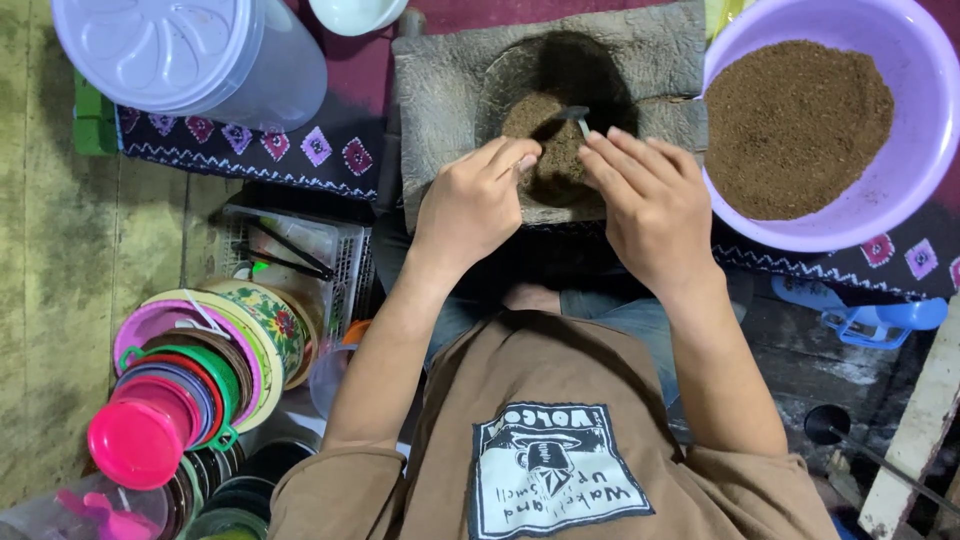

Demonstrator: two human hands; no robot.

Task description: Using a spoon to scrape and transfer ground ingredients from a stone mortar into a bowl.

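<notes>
Head view: both hands [565, 200] pinch a metal spoon [578, 117] over coarse brown powder [545, 140].

Your left hand [472, 205] and right hand [655, 205] meet over the stone mortar [450, 95], a metal spoon [578, 117] poking into its brown powder [545, 140]. A purple bowl [925, 120] of the same powder sits just beside your right hand.

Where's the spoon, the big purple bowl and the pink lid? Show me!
spoon [578, 116], head view, on its metal bowl end above the brown powder.
purple bowl [925, 60], head view, on its bare inner wall.
pink lid [135, 443], head view, on the middle of its top.
</notes>
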